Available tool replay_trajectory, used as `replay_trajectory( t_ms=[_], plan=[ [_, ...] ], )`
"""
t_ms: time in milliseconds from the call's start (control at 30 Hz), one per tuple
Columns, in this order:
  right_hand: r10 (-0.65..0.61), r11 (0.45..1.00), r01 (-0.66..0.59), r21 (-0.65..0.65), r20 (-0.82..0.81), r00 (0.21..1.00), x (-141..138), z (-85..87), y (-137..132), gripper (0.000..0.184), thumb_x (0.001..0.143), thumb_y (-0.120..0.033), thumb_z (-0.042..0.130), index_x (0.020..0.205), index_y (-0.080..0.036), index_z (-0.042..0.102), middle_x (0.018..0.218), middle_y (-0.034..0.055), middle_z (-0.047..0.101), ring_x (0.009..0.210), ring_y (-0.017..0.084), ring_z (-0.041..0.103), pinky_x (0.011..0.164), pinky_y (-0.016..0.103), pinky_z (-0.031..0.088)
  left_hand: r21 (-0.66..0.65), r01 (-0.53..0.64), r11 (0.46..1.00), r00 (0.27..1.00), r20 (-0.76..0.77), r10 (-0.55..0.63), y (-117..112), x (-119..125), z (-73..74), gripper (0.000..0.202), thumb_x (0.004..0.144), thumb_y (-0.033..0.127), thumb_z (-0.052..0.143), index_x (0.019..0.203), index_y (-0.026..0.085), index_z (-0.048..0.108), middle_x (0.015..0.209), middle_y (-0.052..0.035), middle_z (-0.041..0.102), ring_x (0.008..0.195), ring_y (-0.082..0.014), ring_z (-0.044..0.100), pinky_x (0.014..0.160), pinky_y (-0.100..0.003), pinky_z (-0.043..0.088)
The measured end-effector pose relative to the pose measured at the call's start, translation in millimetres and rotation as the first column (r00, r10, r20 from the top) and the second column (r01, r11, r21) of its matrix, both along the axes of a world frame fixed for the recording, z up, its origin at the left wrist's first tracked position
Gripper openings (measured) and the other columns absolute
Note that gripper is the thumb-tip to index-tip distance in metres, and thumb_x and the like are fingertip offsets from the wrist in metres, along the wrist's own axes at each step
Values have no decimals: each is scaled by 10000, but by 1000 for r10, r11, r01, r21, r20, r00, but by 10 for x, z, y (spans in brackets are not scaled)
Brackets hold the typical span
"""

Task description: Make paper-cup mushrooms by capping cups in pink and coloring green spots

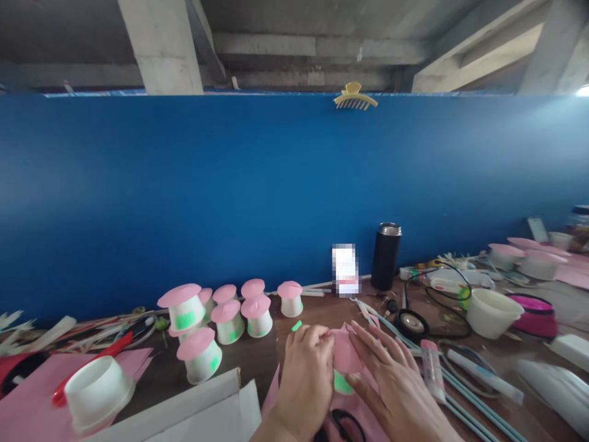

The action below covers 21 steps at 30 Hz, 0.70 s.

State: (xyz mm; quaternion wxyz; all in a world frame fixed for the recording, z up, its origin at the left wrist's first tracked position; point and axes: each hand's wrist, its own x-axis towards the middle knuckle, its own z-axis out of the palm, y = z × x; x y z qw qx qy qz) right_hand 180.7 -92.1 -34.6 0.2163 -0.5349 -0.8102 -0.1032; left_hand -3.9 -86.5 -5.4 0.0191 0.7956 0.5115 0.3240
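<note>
A small white paper cup with a green patch [343,383] stands between my hands, topped by a pink paper piece [344,351]. My left hand [307,371] has its fingers curled against the left side of the pink top. On the other side, my right hand [391,377] lays its fairly straight fingers along the pink paper, its thumb lower down by the cup's side. Under them is pink paper, with the black handles of what look like scissors [348,425] near the bottom edge. A small green strip [297,326] lies just beyond my left hand.
Several pink-topped cups [199,359] stand left. A white cup [99,393] sits on pink paper near a red-handled tool [92,368]. A white box [175,411] lies in front. Behind stand a black flask [385,258] and a blue partition [230,184]. Cables and tape clutter the right.
</note>
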Motion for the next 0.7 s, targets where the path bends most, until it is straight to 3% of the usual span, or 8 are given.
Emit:
replay_trajectory(
  t_ms=[433, 700],
  plan=[
    [26, 999, -28, -33, -58, 998, -24, 22, -20, 625, 870, -563, 432, 1442, -343, 305, 1456, -39, 413, 1328, 316, 367, 1053, 589, 310, -23, -8, 1000, 1000, -8, 8, -6, 14, 16, 320, 842, 75, 449, 1020, 267, 634, 1075, 2, 643, 1004, -206, 537, 877, -385, 408],
    [16, 999, -21, -45, -102, 995, -12, -51, 5, 623, 891, -520, 423, 1445, -252, 327, 1493, 10, 358, 1365, 272, 317, 1059, 495, 361, -17, 6, 1000, 1000, 2, -6, -32, 1, 17, 285, 856, 123, 463, 1037, 268, 628, 1063, -6, 640, 970, -212, 540, 863, -385, 420]
  ],
)
